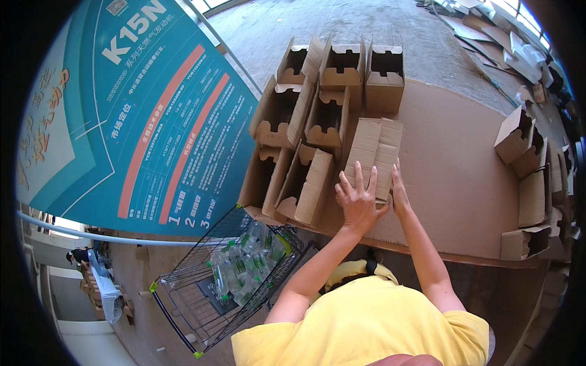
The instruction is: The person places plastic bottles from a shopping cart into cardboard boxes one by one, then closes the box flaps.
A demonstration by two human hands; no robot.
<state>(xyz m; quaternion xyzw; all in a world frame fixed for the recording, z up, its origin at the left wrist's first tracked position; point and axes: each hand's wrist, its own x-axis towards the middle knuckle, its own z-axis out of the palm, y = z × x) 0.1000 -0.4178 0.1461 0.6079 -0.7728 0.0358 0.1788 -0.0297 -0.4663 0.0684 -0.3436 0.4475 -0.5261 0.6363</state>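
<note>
nearest the camera, a yellow shirt (366, 323) is filling the lower edge, with both bare forearms reaching up from it toward a brown table (452, 183). the left hand (357, 201) is lying flat with its fingers spread wide, palm down on the near end of a flattened cardboard box (373, 152) that is resting on the tabletop near its front edge. the right hand (400, 192) is standing on edge just beside it, fingers straight and together, pressing against the right side of the same flat box; neither hand is pinching anything. to the left of the hands, a wire shopping cart (207, 293) is sitting on the floor below the table edge, holding clear plastic bottles (247, 262) with green caps. just left of the flat box, open folded cartons (305, 122) are standing packed side by side in rows, running back toward the far edge of the table. on the right rim, more cartons (528, 177) are lying stacked and tilted, well apart from the hands. a large teal banner (140, 116) with red stripes is taking up the left side. beyond the table, flat cardboard sheets (488, 24) are lying scattered on the grey concrete floor (274, 24).
</note>
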